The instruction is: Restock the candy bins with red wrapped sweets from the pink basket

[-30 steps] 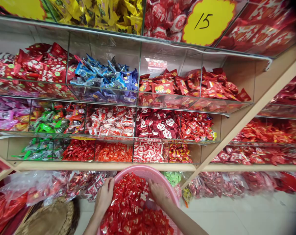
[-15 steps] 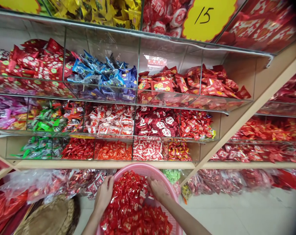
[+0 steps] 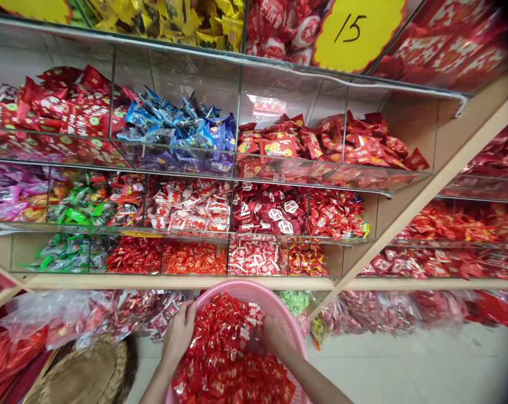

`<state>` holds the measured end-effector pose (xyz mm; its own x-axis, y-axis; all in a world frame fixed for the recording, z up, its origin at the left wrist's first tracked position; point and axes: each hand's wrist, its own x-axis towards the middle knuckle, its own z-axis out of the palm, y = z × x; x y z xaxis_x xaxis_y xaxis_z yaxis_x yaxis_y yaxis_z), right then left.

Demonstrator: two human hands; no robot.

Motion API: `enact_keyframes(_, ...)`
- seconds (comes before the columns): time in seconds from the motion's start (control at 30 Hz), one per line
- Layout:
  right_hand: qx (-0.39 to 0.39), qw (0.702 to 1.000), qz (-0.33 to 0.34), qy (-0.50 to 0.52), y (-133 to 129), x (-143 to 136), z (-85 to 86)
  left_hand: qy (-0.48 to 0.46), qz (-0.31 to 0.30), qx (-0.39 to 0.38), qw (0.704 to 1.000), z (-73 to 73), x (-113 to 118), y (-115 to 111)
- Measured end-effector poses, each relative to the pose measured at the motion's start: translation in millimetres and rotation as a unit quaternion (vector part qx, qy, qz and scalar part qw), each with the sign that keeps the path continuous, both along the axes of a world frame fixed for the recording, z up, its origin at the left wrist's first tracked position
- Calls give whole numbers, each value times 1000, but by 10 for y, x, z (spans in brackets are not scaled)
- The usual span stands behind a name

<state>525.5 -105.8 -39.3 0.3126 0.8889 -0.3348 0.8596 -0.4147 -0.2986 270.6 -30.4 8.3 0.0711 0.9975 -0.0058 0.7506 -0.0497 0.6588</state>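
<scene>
A round pink plastic basket (image 3: 294, 320) holds a heap of small red-wrapped candies (image 3: 220, 336), with some white-and-red ones near the far right side. My left hand (image 3: 180, 328) grips the basket's left rim, its fingertips over the edge. Inside the basket on the right, my right hand (image 3: 273, 335) is down among the candies; its fingers are blurred and partly hidden, so what they touch cannot be made out.
Ahead stand wooden shelves (image 3: 195, 282) with clear compartments of wrapped candies. A yellow tag (image 3: 357, 33) reads 15. Bagged candies (image 3: 81, 314) lie beneath, and a woven round stool or basket (image 3: 86, 373) is at lower left.
My right hand has moved slightly right and down inside the basket. More of the white-and-red candies show beside it. My left hand stays on the rim.
</scene>
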Motion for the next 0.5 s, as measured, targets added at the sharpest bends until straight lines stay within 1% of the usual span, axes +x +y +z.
enact_keyframes(0.07, 1, 1000, -4, 14, 10, 15, -34, -2, 0, 0, 1000, -1, -11, -1)
enact_keyframes(0.13, 18, 1000, 6, 15, 0, 35, -15, -1, -1, 5, 1000, -3, -19, -2)
enact_keyframes(0.2, 27, 999, 21, 9, -8, 55, 61, 0, -3, 11, 1000, -6, -20, -4)
enact_keyframes(0.27, 24, 999, 25, 3, 15, 66, 185, 1, -4, 12, 1000, -12, -16, -4)
enact_keyframes(0.4, 33, 999, 7, -3, 209, 30, 429, -3, -3, 16, 1000, -35, -10, 1)
enact_keyframes(0.43, 33, 999, 2, -1, 278, 12, 456, -6, -5, 19, 1000, -41, -12, 2)
enact_keyframes(0.5, 26, 1000, -6, 2, 408, -26, 455, -8, -7, 22, 1000, -48, -20, 3)
